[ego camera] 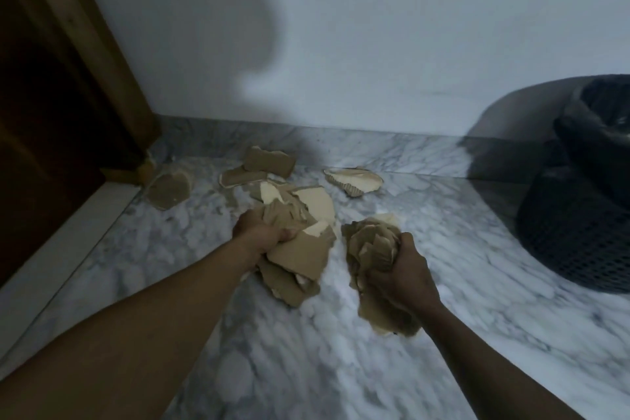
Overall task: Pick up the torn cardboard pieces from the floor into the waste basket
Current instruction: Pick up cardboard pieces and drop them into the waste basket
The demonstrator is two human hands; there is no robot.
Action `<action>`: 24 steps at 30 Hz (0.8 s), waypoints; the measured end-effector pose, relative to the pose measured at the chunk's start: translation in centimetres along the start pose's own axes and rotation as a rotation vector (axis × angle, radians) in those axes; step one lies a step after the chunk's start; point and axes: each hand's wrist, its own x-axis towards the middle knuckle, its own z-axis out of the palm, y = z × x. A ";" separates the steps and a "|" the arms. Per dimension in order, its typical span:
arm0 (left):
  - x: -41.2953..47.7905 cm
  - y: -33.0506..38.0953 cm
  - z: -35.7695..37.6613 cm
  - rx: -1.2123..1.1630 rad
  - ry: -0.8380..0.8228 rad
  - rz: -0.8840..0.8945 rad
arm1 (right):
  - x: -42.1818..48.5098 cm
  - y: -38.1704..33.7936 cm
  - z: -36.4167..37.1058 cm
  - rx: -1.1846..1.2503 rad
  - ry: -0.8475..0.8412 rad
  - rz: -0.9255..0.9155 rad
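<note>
Cardboard wads (300,254) are gripped in the left hand (262,235) and the right hand (405,278), and the basket (566,245) is seen at the frame's right edge, nearer the right hand.

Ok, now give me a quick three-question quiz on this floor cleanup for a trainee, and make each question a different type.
1. True or false: the left hand holds nothing.
2. Where does the waste basket stand? A. on the right, near the wall B. on the far left C. between the two hands
3. Fill in: the right hand grips a bunch of torn ____.
Key: 1 false, it grips cardboard pieces; 2 A; 3 cardboard.
</note>
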 end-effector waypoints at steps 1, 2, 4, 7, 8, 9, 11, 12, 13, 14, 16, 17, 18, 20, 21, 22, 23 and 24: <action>0.0 0.0 0.3 0.067 0.019 -0.008 | 0.0 0.3 -0.1 0.026 0.005 0.004; 0.1 0.0 0.5 0.098 0.030 -0.020 | 0.0 0.4 -0.1 0.044 0.003 0.002; 0.1 0.1 1.0 0.112 0.050 -0.033 | 0.2 0.7 -0.1 0.066 -0.002 0.002; 0.1 0.4 1.3 0.095 0.056 -0.054 | 0.3 0.9 -0.1 0.081 -0.004 0.015; 0.1 0.5 1.3 0.085 0.058 -0.061 | 0.3 0.9 -0.1 0.080 -0.009 0.023; -0.2 0.6 1.3 0.070 0.057 -0.074 | 0.2 0.9 -0.1 0.079 -0.015 0.027; -0.7 0.3 1.2 0.027 0.056 -0.109 | 0.1 0.8 -0.1 0.070 -0.020 0.027; -1.0 0.1 1.1 -0.004 0.048 -0.136 | 0.1 0.7 -0.2 0.066 -0.021 0.027; -1.3 -0.2 0.8 -0.038 0.028 -0.168 | 0.1 0.6 -0.2 0.064 -0.022 0.026; -1.7 -0.6 0.4 -0.064 0.000 -0.194 | 0.0 0.4 -0.3 0.063 -0.026 0.025; -2.3 -1.5 -0.6 -0.073 -0.060 -0.230 | 0.0 0.1 -0.5 0.064 -0.035 0.022; -2.8 -2.1 -1.1 -0.057 -0.084 -0.234 | -0.1 -0.1 -0.6 0.065 -0.039 0.020; -3.3 -2.6 -1.7 -0.051 -0.106 -0.231 | -0.2 -0.3 -0.7 0.064 -0.044 0.019; -3.9 -3.8 -2.8 -0.079 -0.149 -0.217 | -0.3 -0.7 -0.7 0.064 -0.061 0.011; -4.4 -4.2 -3.4 -0.087 -0.172 -0.206 | -0.4 -1.0 -0.7 0.073 -0.074 0.004; -4.8 -4.6 -3.9 -0.086 -0.185 -0.198 | -0.5 -1.3 -0.6 0.088 -0.082 -0.003; -5.1 -5.1 -4.3 -0.089 -0.194 -0.191 | -0.5 -1.7 -0.5 0.106 -0.088 -0.014; -5.5 -5.4 -4.7 -0.107 -0.197 -0.181 | -0.6 -2.1 -0.5 0.130 -0.090 -0.026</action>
